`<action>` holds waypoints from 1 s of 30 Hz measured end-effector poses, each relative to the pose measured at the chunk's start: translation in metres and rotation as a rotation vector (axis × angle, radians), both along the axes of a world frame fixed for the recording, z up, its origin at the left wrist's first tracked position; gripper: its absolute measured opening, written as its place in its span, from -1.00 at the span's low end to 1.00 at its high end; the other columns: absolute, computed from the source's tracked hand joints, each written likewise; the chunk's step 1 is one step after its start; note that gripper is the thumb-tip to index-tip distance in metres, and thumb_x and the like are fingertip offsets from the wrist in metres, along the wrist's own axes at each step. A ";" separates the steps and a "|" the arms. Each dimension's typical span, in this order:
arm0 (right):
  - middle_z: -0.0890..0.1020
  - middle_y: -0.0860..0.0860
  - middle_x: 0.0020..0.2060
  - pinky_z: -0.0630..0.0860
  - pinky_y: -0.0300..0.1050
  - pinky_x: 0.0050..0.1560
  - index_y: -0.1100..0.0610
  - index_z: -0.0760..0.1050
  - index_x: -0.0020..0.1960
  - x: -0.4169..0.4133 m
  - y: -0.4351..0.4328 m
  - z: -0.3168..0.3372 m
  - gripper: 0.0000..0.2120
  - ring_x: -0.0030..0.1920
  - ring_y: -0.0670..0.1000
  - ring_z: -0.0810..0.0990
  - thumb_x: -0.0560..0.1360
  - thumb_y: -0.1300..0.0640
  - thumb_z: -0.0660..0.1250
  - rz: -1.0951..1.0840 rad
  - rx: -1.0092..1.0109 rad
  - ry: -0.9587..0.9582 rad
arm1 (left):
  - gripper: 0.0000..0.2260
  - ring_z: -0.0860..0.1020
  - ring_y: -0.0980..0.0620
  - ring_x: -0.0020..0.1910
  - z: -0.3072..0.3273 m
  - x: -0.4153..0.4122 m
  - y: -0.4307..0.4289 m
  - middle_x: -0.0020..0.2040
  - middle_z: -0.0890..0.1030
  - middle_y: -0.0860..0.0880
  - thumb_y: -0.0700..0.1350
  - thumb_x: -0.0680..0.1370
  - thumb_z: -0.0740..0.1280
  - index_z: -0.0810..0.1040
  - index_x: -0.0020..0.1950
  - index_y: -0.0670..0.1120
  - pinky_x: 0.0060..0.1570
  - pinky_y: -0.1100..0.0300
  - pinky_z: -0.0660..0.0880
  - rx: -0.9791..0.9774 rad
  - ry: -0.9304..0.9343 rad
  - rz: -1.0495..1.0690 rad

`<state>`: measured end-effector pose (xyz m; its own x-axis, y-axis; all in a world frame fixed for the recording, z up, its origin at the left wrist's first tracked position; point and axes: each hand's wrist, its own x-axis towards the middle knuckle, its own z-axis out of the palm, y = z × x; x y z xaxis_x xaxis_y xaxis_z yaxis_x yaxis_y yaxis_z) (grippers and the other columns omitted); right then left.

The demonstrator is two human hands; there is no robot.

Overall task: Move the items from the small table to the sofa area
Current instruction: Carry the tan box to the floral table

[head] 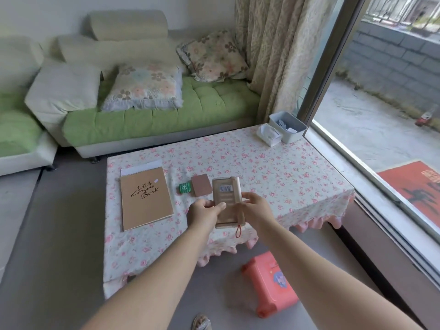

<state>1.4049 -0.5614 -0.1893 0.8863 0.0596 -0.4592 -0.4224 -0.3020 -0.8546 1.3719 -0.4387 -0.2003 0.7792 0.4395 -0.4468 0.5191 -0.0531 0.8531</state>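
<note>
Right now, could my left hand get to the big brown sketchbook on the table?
Probably yes, once it lets go. The left hand and right hand both hold the tan box. The sketchbook lies flat just to its left, uncovered, with bare tablecloth between.

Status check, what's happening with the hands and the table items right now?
Left hand and right hand both grip tan box above table. Sketchbook, green box, brown card remain. Nothing in the way.

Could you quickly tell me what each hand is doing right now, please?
Left hand: closed on the tan box, gripping its left edge.
Right hand: closed on the same box, gripping its right edge.
</note>
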 end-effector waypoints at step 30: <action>0.63 0.01 -0.10 0.44 -0.25 -0.36 0.02 0.49 0.15 0.313 0.056 -0.083 -0.70 -0.19 -0.06 0.60 0.42 0.20 0.30 0.126 -0.069 0.199 | -0.87 0.61 -0.07 -0.14 -0.089 0.297 0.049 -0.17 0.63 -0.05 -0.06 0.41 0.45 0.51 -0.20 -0.02 -0.09 0.01 0.59 0.026 0.226 0.059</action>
<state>1.7178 -0.5057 -0.2721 0.7655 0.1270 -0.6308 -0.5356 -0.4175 -0.7340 1.6687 -0.3898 -0.2891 0.6333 0.4947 -0.5951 0.6998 -0.0378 0.7133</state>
